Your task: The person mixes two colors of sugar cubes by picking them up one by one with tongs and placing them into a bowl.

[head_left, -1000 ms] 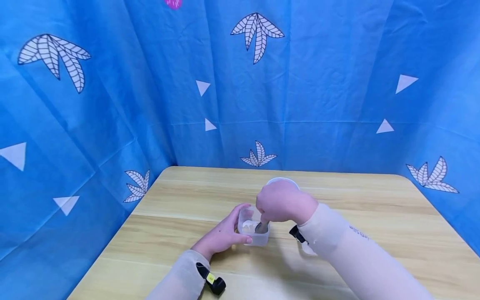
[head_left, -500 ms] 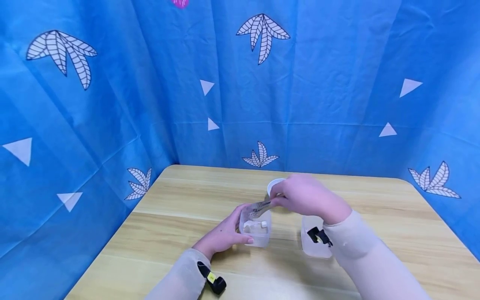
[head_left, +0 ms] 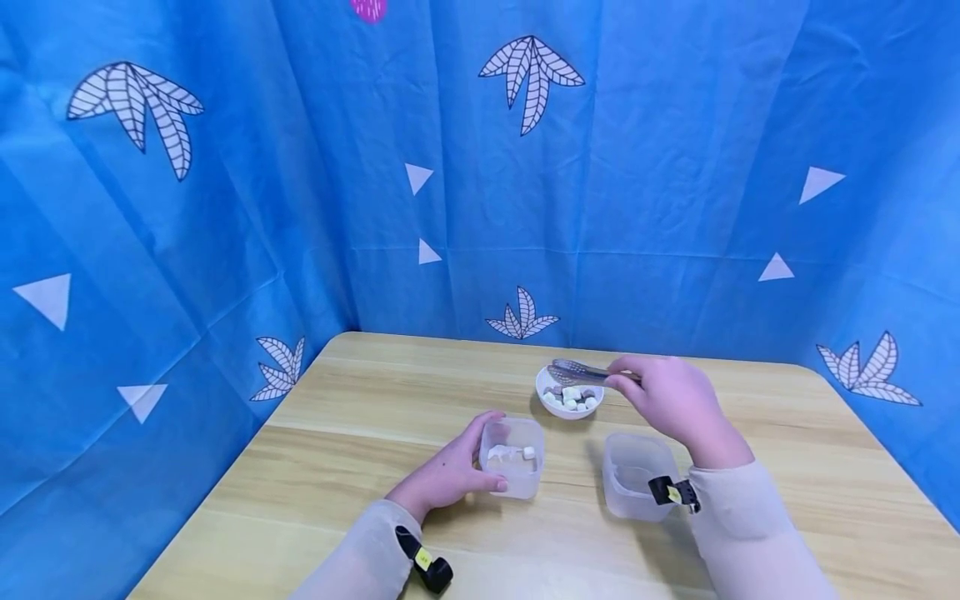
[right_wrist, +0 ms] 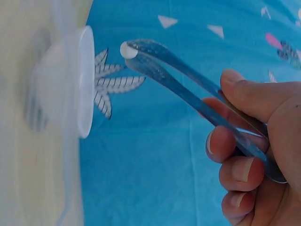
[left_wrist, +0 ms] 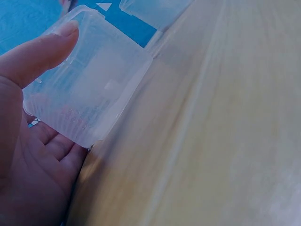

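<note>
My left hand (head_left: 450,471) grips a clear plastic container (head_left: 517,486), thumb on the near side and fingers round the back. A small white piece (head_left: 529,452) and a white patch lie inside it. My right hand (head_left: 675,402) holds metal tongs (head_left: 573,374) with perforated tips over a white bowl (head_left: 566,413). White and brownish chunks, marshmallow-like, fill the bowl. In the right wrist view, a white piece (right_wrist: 126,50) sits between the tips of the tongs (right_wrist: 181,89), apart from the bowl's rim (right_wrist: 86,80). The container's wall (left_wrist: 94,75) partly hides the left fingers.
A second clear plastic container (head_left: 637,506) stands on the table to the right, below the right wrist. The wooden table (head_left: 360,392) meets a blue patterned curtain (head_left: 480,208) at its back and sides. Each wrist wears a small black camera.
The right hand has lifted the tongs out of the left container and swung them back and right over the bowl. This uncovers the bowl and the second container. The left hand keeps its grip.
</note>
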Available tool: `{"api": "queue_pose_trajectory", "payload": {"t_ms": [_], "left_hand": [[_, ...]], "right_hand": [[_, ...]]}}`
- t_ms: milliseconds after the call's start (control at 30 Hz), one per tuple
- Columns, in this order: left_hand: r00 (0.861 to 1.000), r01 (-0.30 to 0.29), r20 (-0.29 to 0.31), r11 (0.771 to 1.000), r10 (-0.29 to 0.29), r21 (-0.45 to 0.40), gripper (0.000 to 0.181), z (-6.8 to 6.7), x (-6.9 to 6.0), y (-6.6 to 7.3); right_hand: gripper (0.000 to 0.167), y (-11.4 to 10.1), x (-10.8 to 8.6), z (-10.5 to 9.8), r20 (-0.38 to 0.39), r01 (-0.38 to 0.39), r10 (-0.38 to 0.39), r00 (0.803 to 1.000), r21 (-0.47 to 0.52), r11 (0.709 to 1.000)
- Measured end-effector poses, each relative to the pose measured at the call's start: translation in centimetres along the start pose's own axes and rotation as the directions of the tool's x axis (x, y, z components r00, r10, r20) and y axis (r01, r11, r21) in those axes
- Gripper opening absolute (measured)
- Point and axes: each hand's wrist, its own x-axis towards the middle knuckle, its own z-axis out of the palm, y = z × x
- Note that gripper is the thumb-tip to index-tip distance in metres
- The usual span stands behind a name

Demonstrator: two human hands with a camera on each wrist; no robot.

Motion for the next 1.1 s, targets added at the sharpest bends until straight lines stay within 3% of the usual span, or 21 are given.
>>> {"api": "queue_pose_trajectory", "payload": {"t_ms": [167, 400, 767, 933, 1100], "left_hand": [[1.000, 0.000, -0.003, 1.000, 0.000, 0.020, 0.096, 0.0, 0.0, 0.2], [1.000, 0.003, -0.007, 1.000, -0.003, 0.019, 0.096, -0.2, -0.2, 0.5], [1.000, 0.019, -0.013, 1.000, -0.019, 0.010, 0.095, 0.1, -0.4, 0.2], [1.000, 0.022, -0.015, 1.000, -0.022, 0.014, 0.095, 0.2, -0.4, 0.2], [1.000, 0.010, -0.011, 1.000, -0.010, 0.007, 0.095, 0.2, -0.3, 0.4]], "right_hand": [[0.023, 1.8, -0.6, 0.0, 0.032, -0.097, 0.098, 0.995, -0.011, 0.995], [0.024, 2.8, -0.7, -0.3, 0.077, -0.151, 0.153, 0.985, -0.029, 0.988], [0.021, 2.0, -0.6, 0.6, 0.175, -0.091, 0.096, 0.980, -0.040, 0.995], [0.020, 1.6, -0.5, 0.8, 0.167, -0.042, 0.041, 0.985, 0.004, 0.999], [0.023, 1.6, -0.7, 0.5, 0.149, -0.054, 0.051, 0.988, 0.020, 0.998]]}}
